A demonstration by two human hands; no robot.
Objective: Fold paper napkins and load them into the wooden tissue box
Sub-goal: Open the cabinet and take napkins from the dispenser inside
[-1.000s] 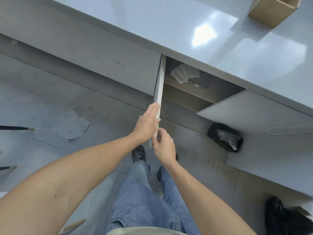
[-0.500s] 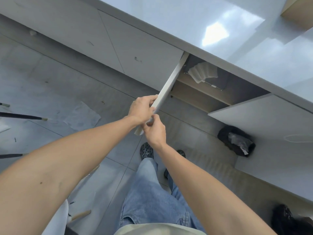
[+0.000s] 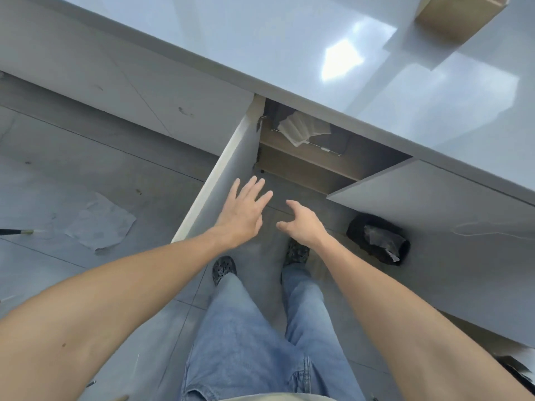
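A stack of white paper napkins (image 3: 301, 129) lies on a shelf inside the open cabinet under the counter. The wooden tissue box (image 3: 454, 15) stands on the glossy grey countertop (image 3: 260, 44) at the top right, partly cut off by the frame. My left hand (image 3: 246, 211) reaches forward with fingers spread, just beside the inner face of the open left cabinet door (image 3: 228, 175). My right hand (image 3: 304, 224) is beside it, fingers loosely curled and empty. Both hands are below and in front of the napkins.
The right cabinet door (image 3: 434, 215) also stands open. A black bag with crumpled paper (image 3: 379, 241) sits on the floor under it. A flat sheet of paper (image 3: 101, 221) lies on the floor tiles at the left. My legs and shoes are below.
Both hands let go of the left door's edge and opened. The door has swung wider to the left, and the hands now reach toward the cabinet opening.
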